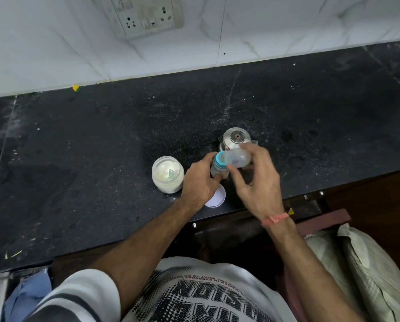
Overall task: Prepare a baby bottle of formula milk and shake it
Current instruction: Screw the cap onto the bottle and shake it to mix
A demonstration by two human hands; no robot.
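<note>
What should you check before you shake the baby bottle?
1. Left hand grips the small clear baby bottle: ok.
2. Blue screw ring is on the bottle: ok; tightness: cannot tell.
3. Clear dome cap, held by the right hand, is pressed fully on: not ok, it sits tilted.
4. Powder and water inside the bottle: cannot tell.
5. Open glass jar of white powder closed: not ok, its white round lid lies on the black counter.

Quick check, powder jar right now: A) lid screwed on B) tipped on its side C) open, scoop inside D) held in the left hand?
C: the powder jar stands open on the counter with a scoop in the powder, its white lid lying nearby; the left hand grips the baby bottle instead.
</note>
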